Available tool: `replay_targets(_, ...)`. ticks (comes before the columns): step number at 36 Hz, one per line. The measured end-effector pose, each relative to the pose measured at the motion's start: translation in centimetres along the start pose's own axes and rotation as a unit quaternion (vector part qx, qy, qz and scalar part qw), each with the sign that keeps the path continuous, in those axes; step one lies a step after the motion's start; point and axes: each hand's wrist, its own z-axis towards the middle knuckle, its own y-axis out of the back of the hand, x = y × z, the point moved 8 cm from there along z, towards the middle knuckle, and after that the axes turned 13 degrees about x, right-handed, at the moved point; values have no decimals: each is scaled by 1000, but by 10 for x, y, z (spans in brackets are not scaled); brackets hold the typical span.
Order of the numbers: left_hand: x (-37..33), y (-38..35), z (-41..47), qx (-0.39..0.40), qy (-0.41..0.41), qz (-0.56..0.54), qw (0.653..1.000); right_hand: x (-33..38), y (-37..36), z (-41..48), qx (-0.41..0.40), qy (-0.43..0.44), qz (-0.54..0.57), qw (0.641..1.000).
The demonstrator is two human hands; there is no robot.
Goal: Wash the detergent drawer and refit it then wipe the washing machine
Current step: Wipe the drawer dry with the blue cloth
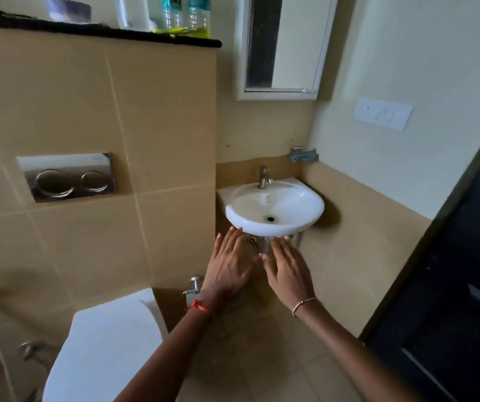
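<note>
Drawer: I cannot pick it out; something clear and blurred shows just ahead of my fingertips, under the sink, but I cannot tell what it is.
Washer: outside this view.
Left hand (228, 264): palm down, fingers (231, 239) spread and straight, empty; the tips reach the sink's lower front rim.
Right hand (286, 269): palm down, fingers (277, 250) spread, empty; just beside my left, thumbs nearly meeting.
Sink (305, 208): white corner basin, just beyond and above my fingertips.
Tap (264, 178): past the basin, well beyond my fingers.
Cloth (304, 155): blue-grey, on the wall above the tap, farther than my fingers reach.
Toilet (108, 338): lid shut, behind and left of my left fingers.
Flush plate (67, 177): on the tiles, well left of and above my left fingers.
Door (450, 285): dark, well right of my right fingers.
</note>
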Motion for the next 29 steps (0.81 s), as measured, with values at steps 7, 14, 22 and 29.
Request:
replay_targets(7,-5,-39,116,39,-41,-3,998,-83,-13,62,-9,-51,-24,998)
replay_targets(14,-1,-68,224,64,-54,-5,996,-157,-27,134,4,-89,-10,996)
replay_targets(22,4,-91,320,78,-70,-26,994,-228,-48,204,27,-130,34,991)
replay_targets(29,10,-119,399,86,-61,-56,993,-294,-76,256,41,-167,78,982)
